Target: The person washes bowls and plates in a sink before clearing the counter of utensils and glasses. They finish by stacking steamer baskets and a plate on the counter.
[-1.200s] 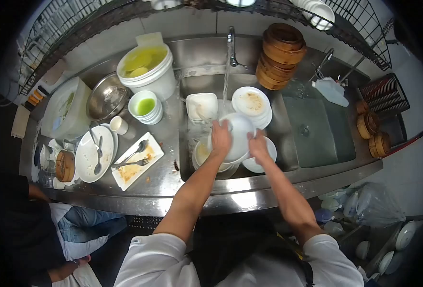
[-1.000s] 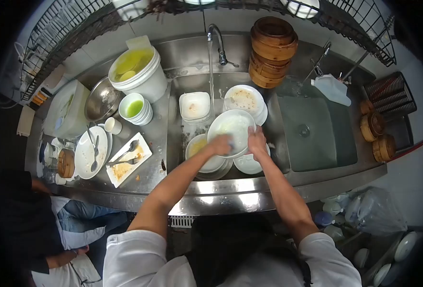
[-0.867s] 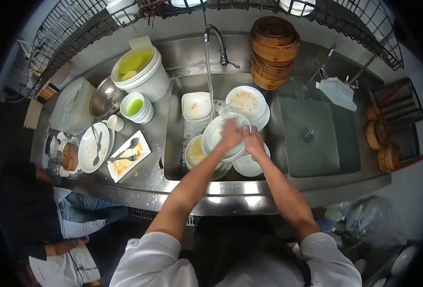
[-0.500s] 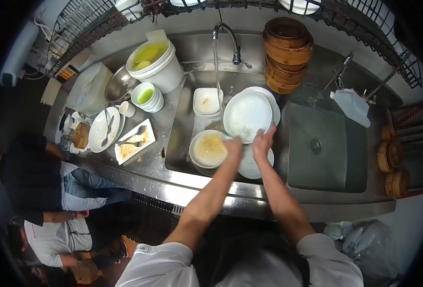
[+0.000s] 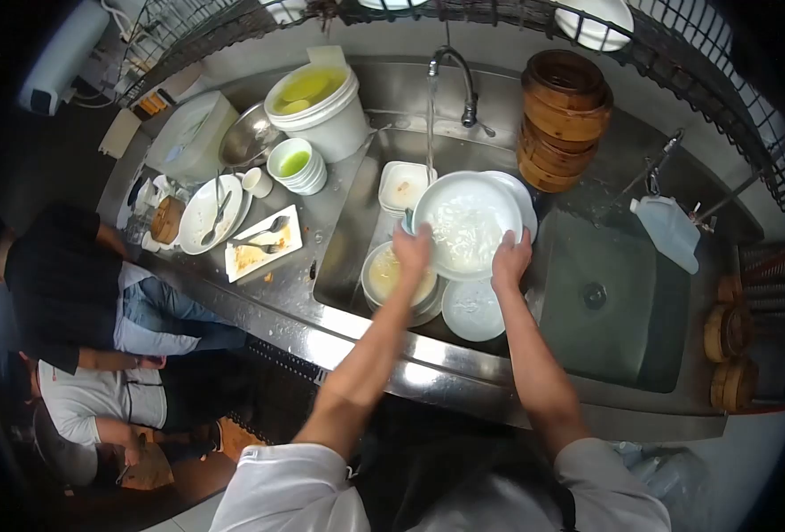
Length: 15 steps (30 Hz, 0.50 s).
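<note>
A white round dish (image 5: 468, 222) with soapy water in it is held over the left sink basin. My right hand (image 5: 511, 260) grips its right rim. At its left rim is my left hand (image 5: 412, 246), closed, with a small bluish-green thing showing at the fingers. Water runs from the faucet (image 5: 450, 66) just behind the dish. Below and to the left sits a bowl of cloudy yellowish liquid (image 5: 380, 273). A round plate (image 5: 474, 310) lies under my hands, and square white dishes (image 5: 403, 184) are stacked behind.
Bamboo steamers (image 5: 563, 120) stand behind the sinks. The right basin (image 5: 601, 301) holds water. On the left counter are a white bucket (image 5: 326, 124), green-stained bowls (image 5: 297, 166) and dirty plates (image 5: 264, 244). Two people (image 5: 60, 293) are at the far left.
The held dish has come up and tilted, showing suds inside. My left hand has moved from its lower edge to its left rim. The camera view has shifted slightly.
</note>
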{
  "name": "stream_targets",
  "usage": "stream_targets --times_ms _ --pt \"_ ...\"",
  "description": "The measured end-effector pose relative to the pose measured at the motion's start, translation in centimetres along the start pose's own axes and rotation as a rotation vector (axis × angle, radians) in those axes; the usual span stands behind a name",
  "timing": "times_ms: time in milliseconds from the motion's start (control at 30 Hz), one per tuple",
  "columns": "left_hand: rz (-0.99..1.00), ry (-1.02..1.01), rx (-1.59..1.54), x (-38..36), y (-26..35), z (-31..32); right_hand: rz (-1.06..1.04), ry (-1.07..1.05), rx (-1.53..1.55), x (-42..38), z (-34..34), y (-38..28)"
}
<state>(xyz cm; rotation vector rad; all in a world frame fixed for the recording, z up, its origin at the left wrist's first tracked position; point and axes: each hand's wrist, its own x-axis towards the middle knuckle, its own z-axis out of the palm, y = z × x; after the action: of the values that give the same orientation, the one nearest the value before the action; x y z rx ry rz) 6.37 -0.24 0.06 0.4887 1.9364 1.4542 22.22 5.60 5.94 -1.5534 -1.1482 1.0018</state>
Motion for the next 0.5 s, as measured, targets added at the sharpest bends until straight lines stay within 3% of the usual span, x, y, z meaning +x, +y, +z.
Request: stream_targets --times_ms 33,67,100,167,233,267,300,367,433,500 --pt "0.072 0.203 -0.023 -0.1 -1.0 2.2 0.010 0.028 -0.071 -0.3 0.5 -1.7" --pt "-0.221 0.137 -0.326 0.1 -5.3 5.2 0.021 0.096 -0.051 0.3 2.0 0.4" --pt "-0.243 0.083 -0.640 -4.1 -2.0 6.1 0.027 -0.006 -0.021 0.5 1.6 0.9" --pt "-0.071 -0.095 -0.495 -4.6 1.9 2.0 0.030 -0.216 0.039 1.4 -0.5 2.5" --pt "-0.265 -0.520 -0.881 -4.5 8.4 -2.3 0.050 -0.414 0.086 2.1 -1.7 3.5" --pt "-0.366 -0.741 -1.065 -4.7 9.8 -3.7 0.284 -0.591 0.196 2.0 -2.3 2.2" --pt "-0.376 -0.684 -1.103 -5.0 8.8 -2.4 0.307 -0.607 0.195 1.7 -2.3 1.6" --pt "-0.189 -0.457 -0.899 -8.6 7.6 1.2 0.331 -0.624 0.208 2.0 -1.8 0.5" --pt "-0.315 -0.620 -0.940 -11.0 9.3 -0.3 0.283 -0.562 0.239 2.6 -2.2 0.6" --pt "-0.218 -0.745 -0.958 -8.5 10.6 -1.2 0.249 -0.541 0.229 3.3 -4.2 0.4"
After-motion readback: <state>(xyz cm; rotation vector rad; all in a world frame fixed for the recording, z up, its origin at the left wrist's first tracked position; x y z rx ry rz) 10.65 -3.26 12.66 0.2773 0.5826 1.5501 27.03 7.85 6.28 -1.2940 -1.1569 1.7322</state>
